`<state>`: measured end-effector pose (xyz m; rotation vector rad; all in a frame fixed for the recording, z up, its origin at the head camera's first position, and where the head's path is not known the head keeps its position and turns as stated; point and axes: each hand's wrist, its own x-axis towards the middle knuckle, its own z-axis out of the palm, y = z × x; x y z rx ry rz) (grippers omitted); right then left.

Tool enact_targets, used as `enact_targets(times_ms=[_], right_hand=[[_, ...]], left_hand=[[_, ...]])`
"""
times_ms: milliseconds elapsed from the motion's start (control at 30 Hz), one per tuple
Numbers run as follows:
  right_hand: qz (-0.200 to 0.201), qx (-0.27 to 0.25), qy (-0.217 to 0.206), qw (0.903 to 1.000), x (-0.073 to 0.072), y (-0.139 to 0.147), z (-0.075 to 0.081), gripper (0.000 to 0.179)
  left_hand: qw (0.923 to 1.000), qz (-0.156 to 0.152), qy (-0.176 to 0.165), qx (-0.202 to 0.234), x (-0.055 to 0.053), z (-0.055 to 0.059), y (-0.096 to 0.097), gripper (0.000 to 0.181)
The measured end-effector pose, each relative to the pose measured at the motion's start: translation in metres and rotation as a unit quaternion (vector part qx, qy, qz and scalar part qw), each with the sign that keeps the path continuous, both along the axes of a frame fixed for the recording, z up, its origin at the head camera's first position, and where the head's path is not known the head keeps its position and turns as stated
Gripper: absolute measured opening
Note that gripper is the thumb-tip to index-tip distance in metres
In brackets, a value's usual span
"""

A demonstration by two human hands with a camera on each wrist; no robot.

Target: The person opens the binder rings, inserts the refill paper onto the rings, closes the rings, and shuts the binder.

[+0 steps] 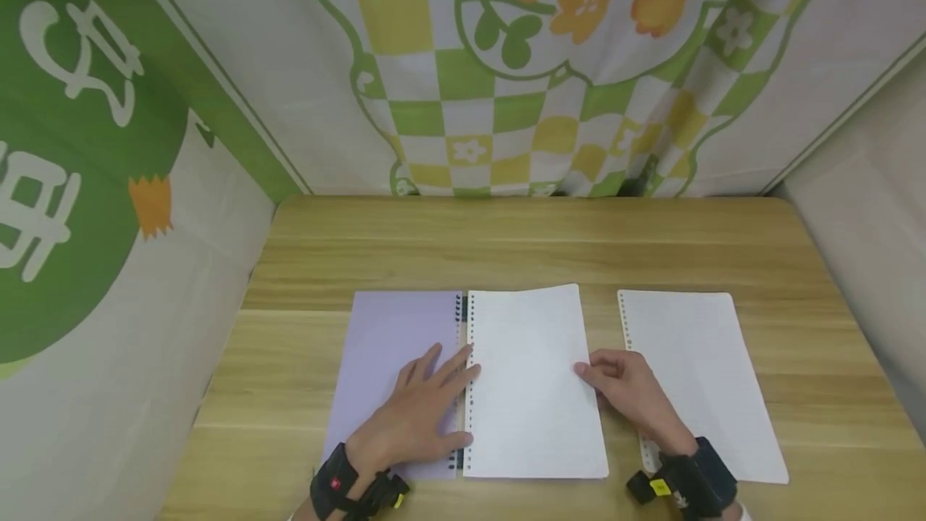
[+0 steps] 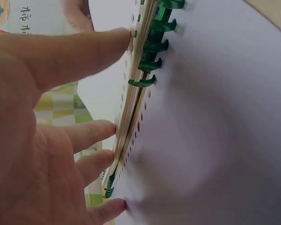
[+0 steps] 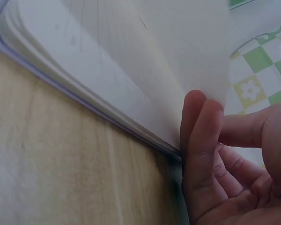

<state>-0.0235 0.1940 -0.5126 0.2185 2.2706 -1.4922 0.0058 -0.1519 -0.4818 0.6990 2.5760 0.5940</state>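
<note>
A loose-leaf binder lies open flat on the table, its lilac cover [image 1: 401, 332] to the left and a stack of white punched pages [image 1: 531, 392] to the right. My left hand [image 1: 419, 420] spreads over the spine, fingers extended, fingertips touching the punched edge of the pages. Green binder rings [image 2: 157, 45] show by the thumb in the left wrist view; some page holes lie beside them. At the right edge, my right hand [image 1: 629, 388] pinches the top sheet [image 3: 192, 51] between thumb and fingers, lifting that edge slightly off the stack.
A separate punched white sheet [image 1: 694, 376] lies right of the binder, partly under my right wrist. The wooden table [image 1: 506, 244] ends at a patterned green, yellow and white curtain [image 1: 470, 103]. Fabric walls [image 1: 217, 215] stand at both sides.
</note>
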Motion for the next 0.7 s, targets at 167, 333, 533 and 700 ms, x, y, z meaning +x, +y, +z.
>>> enact_targets(times_ms=[167, 333, 533, 700], right_hand=[[0.013, 0.004, 0.003, 0.9999, 0.000, 0.011, 0.004, 0.031], [0.023, -0.020, 0.001, 0.9995, 0.002, 0.027, 0.007, 0.029], [0.019, -0.042, -0.002, 0.9989, 0.004, 0.043, 0.010, 0.027], [0.000, -0.027, 0.003, 0.9996, 0.003, 0.052, 0.010, 0.028]], left_hand=[[0.9998, -0.019, -0.003, -0.005, -0.002, 0.000, 0.001, 0.105], [0.9995, -0.029, -0.001, -0.013, -0.004, -0.001, 0.005, 0.118], [0.9993, -0.030, -0.005, -0.019, -0.005, 0.001, 0.005, 0.116], [0.9990, -0.032, -0.001, -0.032, -0.010, 0.011, 0.007, 0.092]])
